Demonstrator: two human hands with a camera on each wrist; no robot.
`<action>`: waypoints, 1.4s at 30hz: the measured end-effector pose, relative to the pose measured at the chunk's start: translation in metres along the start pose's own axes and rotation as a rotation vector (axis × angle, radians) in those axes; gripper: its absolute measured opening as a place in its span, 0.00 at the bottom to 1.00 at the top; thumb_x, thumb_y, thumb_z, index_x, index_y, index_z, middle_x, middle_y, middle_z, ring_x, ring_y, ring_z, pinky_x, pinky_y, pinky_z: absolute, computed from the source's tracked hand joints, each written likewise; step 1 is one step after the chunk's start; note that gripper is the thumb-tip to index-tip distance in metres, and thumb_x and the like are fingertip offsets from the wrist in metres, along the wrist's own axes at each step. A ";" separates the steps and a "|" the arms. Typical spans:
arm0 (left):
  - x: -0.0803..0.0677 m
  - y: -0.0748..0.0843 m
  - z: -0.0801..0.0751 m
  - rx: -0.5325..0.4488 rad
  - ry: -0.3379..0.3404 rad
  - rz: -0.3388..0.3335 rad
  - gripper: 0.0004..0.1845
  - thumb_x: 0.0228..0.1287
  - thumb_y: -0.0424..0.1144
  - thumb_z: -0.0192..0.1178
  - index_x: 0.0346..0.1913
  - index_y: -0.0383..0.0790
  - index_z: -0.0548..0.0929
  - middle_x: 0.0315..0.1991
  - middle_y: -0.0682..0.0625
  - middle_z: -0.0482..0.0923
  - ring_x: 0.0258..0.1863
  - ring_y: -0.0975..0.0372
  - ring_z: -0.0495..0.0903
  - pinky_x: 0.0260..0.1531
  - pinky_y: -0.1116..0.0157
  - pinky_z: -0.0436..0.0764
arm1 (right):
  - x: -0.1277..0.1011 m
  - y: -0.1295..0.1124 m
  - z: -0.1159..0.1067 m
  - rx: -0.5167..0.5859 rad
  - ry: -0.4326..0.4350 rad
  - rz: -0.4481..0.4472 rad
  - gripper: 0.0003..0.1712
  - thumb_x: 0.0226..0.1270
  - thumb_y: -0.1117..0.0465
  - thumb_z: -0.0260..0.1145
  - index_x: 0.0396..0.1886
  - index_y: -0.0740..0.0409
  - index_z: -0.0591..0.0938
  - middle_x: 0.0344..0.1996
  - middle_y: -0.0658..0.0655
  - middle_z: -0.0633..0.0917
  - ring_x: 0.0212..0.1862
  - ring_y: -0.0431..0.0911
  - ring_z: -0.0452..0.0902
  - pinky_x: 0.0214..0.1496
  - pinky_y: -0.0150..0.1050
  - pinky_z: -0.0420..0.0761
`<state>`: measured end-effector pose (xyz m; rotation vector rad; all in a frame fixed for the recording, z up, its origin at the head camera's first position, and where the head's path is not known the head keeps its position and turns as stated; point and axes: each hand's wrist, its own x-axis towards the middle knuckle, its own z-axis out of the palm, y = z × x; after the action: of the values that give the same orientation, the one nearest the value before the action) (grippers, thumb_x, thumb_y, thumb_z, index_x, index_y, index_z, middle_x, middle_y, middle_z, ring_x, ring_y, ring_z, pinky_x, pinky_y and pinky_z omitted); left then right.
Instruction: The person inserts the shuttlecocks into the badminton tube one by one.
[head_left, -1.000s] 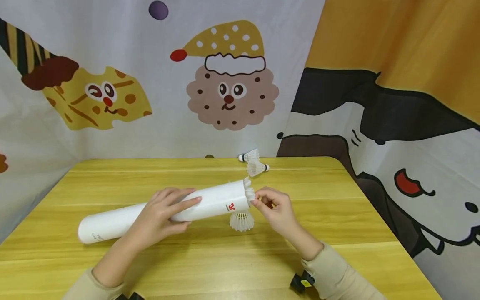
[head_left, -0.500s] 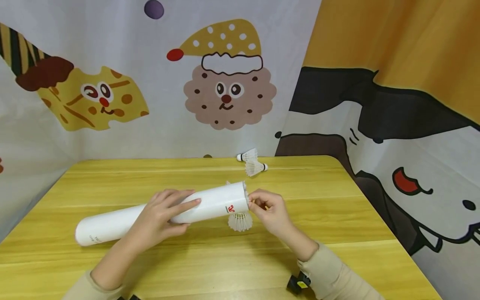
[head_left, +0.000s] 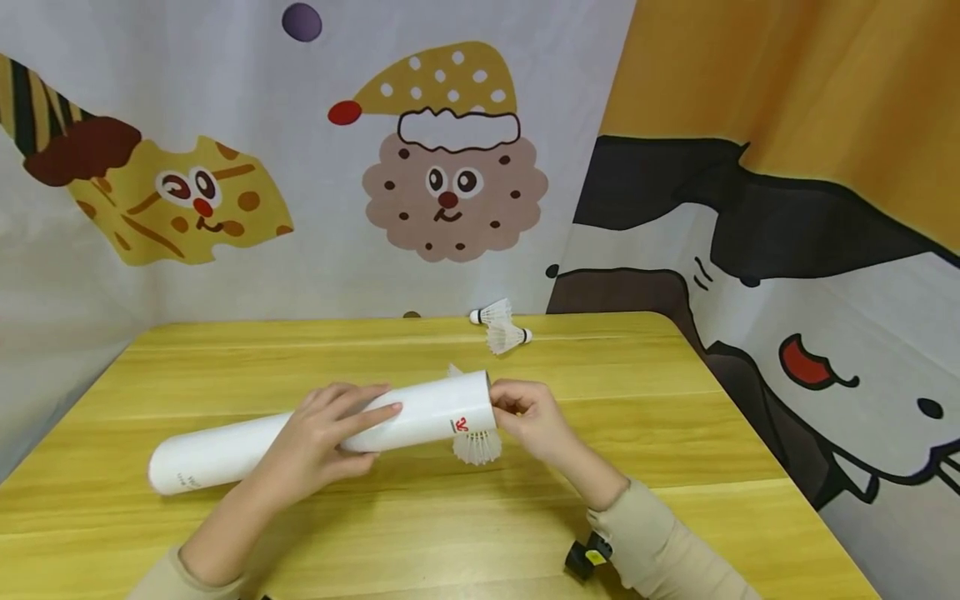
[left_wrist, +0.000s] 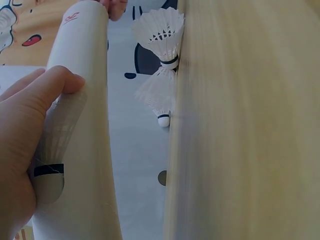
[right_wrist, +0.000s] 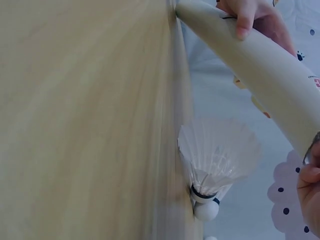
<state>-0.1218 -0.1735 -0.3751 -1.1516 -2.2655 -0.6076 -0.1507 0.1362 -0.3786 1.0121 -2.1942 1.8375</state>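
Note:
A long white shuttlecock tube (head_left: 431, 410) slants over the table, its right end raised. My left hand (head_left: 318, 433) grips it around the middle, thumb below and fingers over the top. My right hand (head_left: 528, 417) is at the tube's open right end, finger and thumb pinched together at the mouth. The shuttlecock it pinches is inside and hidden. In the left wrist view, a shuttlecock shape (left_wrist: 50, 175) with a dark band shows on the tube beside the left hand; I cannot tell whether it is printed or seen through the wall. A shuttlecock (head_left: 477, 447) lies partly behind the tube.
Two more shuttlecocks, one pointing left (head_left: 495, 312) and one pointing right (head_left: 506, 337), lie near the back edge of the wooden table (head_left: 420, 533). A feather tip (head_left: 453, 369) shows above the tube. A cartoon-printed curtain (head_left: 322, 217) hangs behind.
The shuttlecock at the tube's mouth has gone inside, out of sight. My right hand has moved left with it, fingertips now at the opening. The raised end has dipped slightly; my left grip stays.

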 end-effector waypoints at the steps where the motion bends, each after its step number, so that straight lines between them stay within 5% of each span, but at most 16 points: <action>1: -0.001 0.000 0.000 0.004 0.002 0.000 0.27 0.68 0.60 0.48 0.64 0.53 0.77 0.60 0.48 0.74 0.52 0.54 0.72 0.43 0.51 0.70 | 0.000 0.001 0.000 -0.001 -0.011 0.007 0.08 0.56 0.79 0.63 0.32 0.68 0.85 0.26 0.57 0.85 0.22 0.45 0.71 0.24 0.33 0.72; 3: -0.001 0.000 0.001 0.008 0.006 0.002 0.27 0.69 0.61 0.45 0.64 0.53 0.77 0.60 0.49 0.74 0.52 0.55 0.73 0.42 0.52 0.70 | 0.001 0.001 0.000 0.006 -0.029 0.015 0.08 0.56 0.79 0.63 0.33 0.69 0.85 0.27 0.58 0.85 0.22 0.47 0.72 0.24 0.34 0.73; 9: -0.001 -0.002 -0.001 -0.009 -0.001 -0.008 0.31 0.54 0.47 0.66 0.64 0.52 0.76 0.60 0.49 0.74 0.52 0.55 0.73 0.42 0.52 0.70 | 0.002 0.003 -0.004 0.025 -0.027 0.011 0.07 0.54 0.80 0.63 0.31 0.71 0.83 0.28 0.55 0.84 0.23 0.42 0.69 0.24 0.33 0.71; 14: -0.001 -0.002 -0.003 -0.018 -0.008 -0.024 0.34 0.50 0.43 0.68 0.64 0.53 0.76 0.60 0.48 0.74 0.52 0.55 0.72 0.44 0.51 0.70 | 0.003 0.006 -0.010 0.015 0.019 0.064 0.06 0.57 0.78 0.64 0.34 0.72 0.83 0.31 0.52 0.85 0.23 0.40 0.67 0.25 0.31 0.70; 23: 0.000 -0.003 -0.005 -0.029 -0.006 -0.036 0.35 0.47 0.41 0.70 0.64 0.52 0.76 0.60 0.48 0.74 0.53 0.54 0.72 0.45 0.51 0.70 | 0.025 -0.002 -0.028 -0.148 0.291 0.086 0.07 0.59 0.74 0.67 0.37 0.75 0.83 0.22 0.58 0.81 0.17 0.37 0.60 0.19 0.30 0.62; 32: -0.001 -0.003 -0.006 -0.032 -0.009 -0.041 0.34 0.48 0.41 0.70 0.64 0.52 0.76 0.61 0.48 0.74 0.53 0.54 0.72 0.44 0.51 0.69 | 0.046 0.051 -0.047 -0.297 0.433 0.200 0.11 0.57 0.63 0.72 0.39 0.65 0.87 0.31 0.59 0.86 0.18 0.40 0.62 0.18 0.30 0.62; 42: -0.001 -0.003 -0.007 -0.038 -0.012 -0.039 0.32 0.52 0.43 0.68 0.64 0.53 0.76 0.61 0.48 0.74 0.54 0.54 0.72 0.45 0.51 0.70 | 0.059 0.081 -0.054 -0.383 0.464 0.265 0.13 0.57 0.60 0.73 0.41 0.61 0.88 0.32 0.56 0.86 0.21 0.42 0.64 0.20 0.30 0.63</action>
<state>-0.1220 -0.1800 -0.3708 -1.1342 -2.3003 -0.6629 -0.2579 0.1644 -0.4045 0.2052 -2.3166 1.4529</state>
